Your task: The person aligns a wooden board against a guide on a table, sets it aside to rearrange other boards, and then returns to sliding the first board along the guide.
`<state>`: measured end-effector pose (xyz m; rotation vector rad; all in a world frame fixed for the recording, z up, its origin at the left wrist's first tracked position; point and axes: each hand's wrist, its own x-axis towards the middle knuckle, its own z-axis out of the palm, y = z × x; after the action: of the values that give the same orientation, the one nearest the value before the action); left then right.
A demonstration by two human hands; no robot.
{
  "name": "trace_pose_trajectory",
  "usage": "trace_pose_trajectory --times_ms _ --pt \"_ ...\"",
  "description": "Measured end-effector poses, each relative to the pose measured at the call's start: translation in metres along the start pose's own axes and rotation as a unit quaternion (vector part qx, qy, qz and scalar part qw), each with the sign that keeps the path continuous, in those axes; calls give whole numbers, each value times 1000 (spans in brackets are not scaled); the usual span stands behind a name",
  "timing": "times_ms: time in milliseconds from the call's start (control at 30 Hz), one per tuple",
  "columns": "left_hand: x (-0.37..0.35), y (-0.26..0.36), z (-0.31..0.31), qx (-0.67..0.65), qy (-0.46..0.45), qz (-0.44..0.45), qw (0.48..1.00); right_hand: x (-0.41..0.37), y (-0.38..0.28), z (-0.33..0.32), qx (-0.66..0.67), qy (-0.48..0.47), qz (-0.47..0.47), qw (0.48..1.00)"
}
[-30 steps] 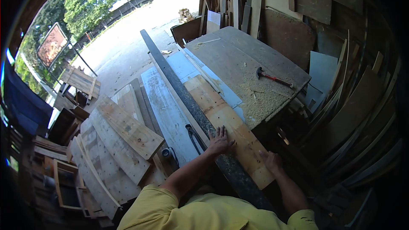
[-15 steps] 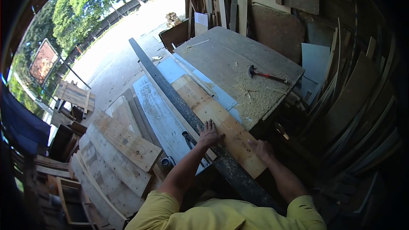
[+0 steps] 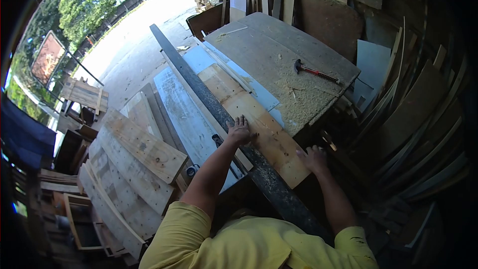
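My left hand (image 3: 239, 132) lies flat, fingers spread, across the long dark bar (image 3: 206, 93) and the edge of the plywood board (image 3: 259, 129) next to it. At the board's right edge, my right hand (image 3: 313, 159) has its fingers stretched out and its thumb side close to the wood; whether it touches is hard to tell. Left of the bar, a dark-handled tool (image 3: 217, 140), partly hidden by my left forearm, lies on a whitish, worn board (image 3: 177, 107).
A hammer (image 3: 317, 71) with a red and black handle lies on the sawdust-strewn table (image 3: 279, 45). Curved plywood pieces (image 3: 134, 164) are stacked at the left. Leaning boards (image 3: 413, 114) line the right side. A small round object (image 3: 192, 170) sits near my left forearm.
The view has tipped down slightly, so the scene sits higher. My left hand has slid a little forward along the bar. My right hand's fingers have straightened outward at the board's edge.
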<state>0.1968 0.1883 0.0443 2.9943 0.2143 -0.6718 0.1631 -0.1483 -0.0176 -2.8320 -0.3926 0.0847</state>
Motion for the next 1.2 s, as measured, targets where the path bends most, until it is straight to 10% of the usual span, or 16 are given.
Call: trace_pose_trajectory --times_ms 100,267,1200 --pt "-3 -5 -18 19 8 26 999 -29 29 -29 -30 -141 96 985" --pt "5 -20 -29 8 16 92 996 -47 15 -30 422 -175 191 869" --pt "80 -115 -52 -29 14 115 993 32 -49 -27 526 -158 216 807"
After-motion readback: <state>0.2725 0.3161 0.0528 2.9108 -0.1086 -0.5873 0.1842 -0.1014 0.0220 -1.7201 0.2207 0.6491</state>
